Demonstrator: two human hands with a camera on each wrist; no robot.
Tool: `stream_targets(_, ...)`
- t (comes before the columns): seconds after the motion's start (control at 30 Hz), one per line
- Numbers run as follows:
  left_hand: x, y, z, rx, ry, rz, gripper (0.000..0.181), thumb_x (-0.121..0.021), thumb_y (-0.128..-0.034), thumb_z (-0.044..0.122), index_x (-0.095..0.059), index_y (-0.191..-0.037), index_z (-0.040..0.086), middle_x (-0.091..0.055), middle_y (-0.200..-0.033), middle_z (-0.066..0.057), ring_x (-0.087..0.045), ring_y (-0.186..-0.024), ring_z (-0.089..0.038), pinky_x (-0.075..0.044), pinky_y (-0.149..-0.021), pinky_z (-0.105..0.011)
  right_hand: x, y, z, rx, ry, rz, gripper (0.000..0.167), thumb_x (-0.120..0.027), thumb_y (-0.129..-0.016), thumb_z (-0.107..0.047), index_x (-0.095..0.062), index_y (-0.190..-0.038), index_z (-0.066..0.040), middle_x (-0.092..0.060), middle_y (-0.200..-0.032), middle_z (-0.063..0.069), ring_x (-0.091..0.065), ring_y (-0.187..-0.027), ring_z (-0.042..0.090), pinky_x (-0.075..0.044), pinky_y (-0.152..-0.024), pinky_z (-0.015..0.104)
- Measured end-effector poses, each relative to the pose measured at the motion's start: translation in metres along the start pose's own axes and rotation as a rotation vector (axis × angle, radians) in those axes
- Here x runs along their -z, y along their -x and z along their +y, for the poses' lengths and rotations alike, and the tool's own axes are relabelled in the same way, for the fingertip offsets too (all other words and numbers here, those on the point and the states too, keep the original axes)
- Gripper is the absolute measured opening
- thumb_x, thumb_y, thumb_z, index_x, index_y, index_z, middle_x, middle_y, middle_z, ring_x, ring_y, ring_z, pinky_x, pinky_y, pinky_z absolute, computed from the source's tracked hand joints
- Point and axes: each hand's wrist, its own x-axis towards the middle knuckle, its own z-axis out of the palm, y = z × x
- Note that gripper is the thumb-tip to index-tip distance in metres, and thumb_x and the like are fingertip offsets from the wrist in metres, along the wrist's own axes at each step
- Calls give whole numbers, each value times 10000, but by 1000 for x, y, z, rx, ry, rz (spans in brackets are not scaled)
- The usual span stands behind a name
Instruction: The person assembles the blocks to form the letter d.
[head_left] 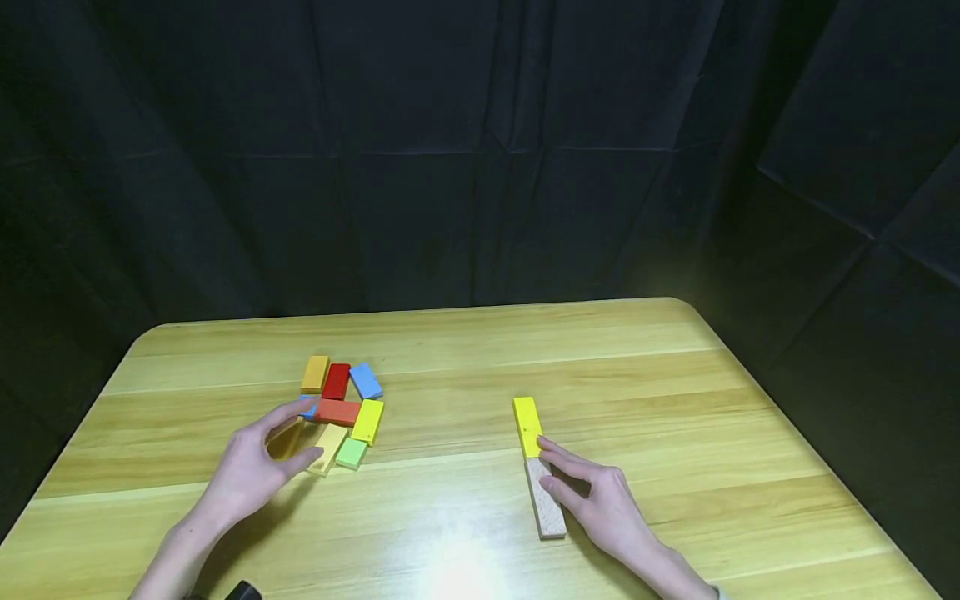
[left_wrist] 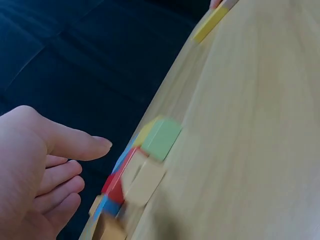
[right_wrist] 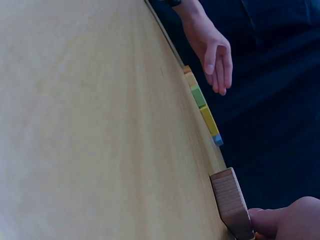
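Observation:
My left hand (head_left: 251,467) hovers over the left cluster of blocks, thumb and fingers spread apart, with nothing gripped. Beneath and beside it lie a pale wood block (head_left: 331,442), a red block (head_left: 339,412), a green block (head_left: 351,453) and an orange-brown block (head_left: 285,442). On the right, a yellow block (head_left: 527,421) and a speckled pale wooden block (head_left: 547,510) lie end to end in one line. Along their right side is my right hand (head_left: 609,504), its extended index finger at the yellow block and its thumb touching the wooden one (right_wrist: 231,202).
The cluster also holds an orange block (head_left: 315,374), a dark red block (head_left: 337,381), a blue block (head_left: 366,381) and another yellow block (head_left: 368,421). All lie on a wooden table (head_left: 450,358) with a dark curtain (head_left: 450,167) behind and to the right.

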Motion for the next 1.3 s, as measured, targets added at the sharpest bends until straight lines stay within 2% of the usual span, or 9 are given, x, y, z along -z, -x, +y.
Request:
stream_targets(0.1,8,-1,-8,9,-16,-1,624,-800,-849,148,-545,-1415,83,-549,-1435,-185,-515,-1308,-436,-412,-1081,-554,0,0,-1,3,-1,1,363,-732,-906,-162,-692,-1251,-55,-604,-1390,-21,-584,-1257,206,-473,-1033,458)
stream_targets(0.17,12,-1,-14,14,-29,-6,636,-803,-847,159,-540,-1421,86,-548,-1438,-175,-508,-1317,-426,-431,-1107,-399,0,0,-1,5,-1,1,362,-732,-906,-155,-691,-1249,-48,-604,-1389,-15,-586,-1255,212,-475,-1031,462)
stream_targets(0.27,18,-2,-21,11,-49,-4,660,-818,-835,181,-538,-1422,69,-552,-1432,-185,-512,-1311,-429,-441,-1079,-270,0,0,-1,3,1,2,360,-732,-906,-152,-692,-1248,-48,-606,-1388,-17,-587,-1253,211,-475,-1031,463)
stream_targets(0.37,22,-2,-28,19,-55,-16,691,-826,-827,194,-522,-1428,40,-540,-1438,-208,-490,-1327,-434,-440,-1084,-301,0,0,-1,-1,4,2,360,-734,-906,-157,-694,-1248,-54,-607,-1387,-26,-586,-1255,202,-474,-1033,457)
stream_targets(0.47,24,-1,-34,47,-55,-46,722,-823,-823,183,-494,-1444,15,-514,-1457,-227,-453,-1356,-436,-401,-1104,-477,0,0,0,-7,7,0,362,-734,-908,-168,-695,-1252,-63,-604,-1389,-39,-583,-1258,191,-473,-1038,449)
stream_targets(0.6,26,-2,-39,89,-44,-82,758,-820,-824,201,-463,-1462,2,-476,-1483,-245,-410,-1383,-450,-342,-1109,-599,-1,1,0,-15,10,0,374,-733,-909,-184,-689,-1266,-79,-604,-1388,-53,-584,-1254,176,-476,-1039,442)
stream_targets(0.83,27,-2,-42,130,-41,-101,778,-829,-817,263,-469,-1458,7,-461,-1486,-262,-383,-1388,-474,-321,-1116,-635,-1,1,0,-14,11,5,388,-734,-909,-189,-682,-1280,-90,-607,-1384,-53,-588,-1250,175,-479,-1038,445)
stream_targets(1.3,29,-1,-45,156,-59,-125,769,-837,-805,262,-487,-1451,37,-466,-1490,-247,-374,-1393,-470,-317,-1108,-654,-1,1,0,-6,4,-2,359,-723,-918,-191,-694,-1256,-73,-597,-1400,-42,-573,-1271,189,-471,-1043,442)
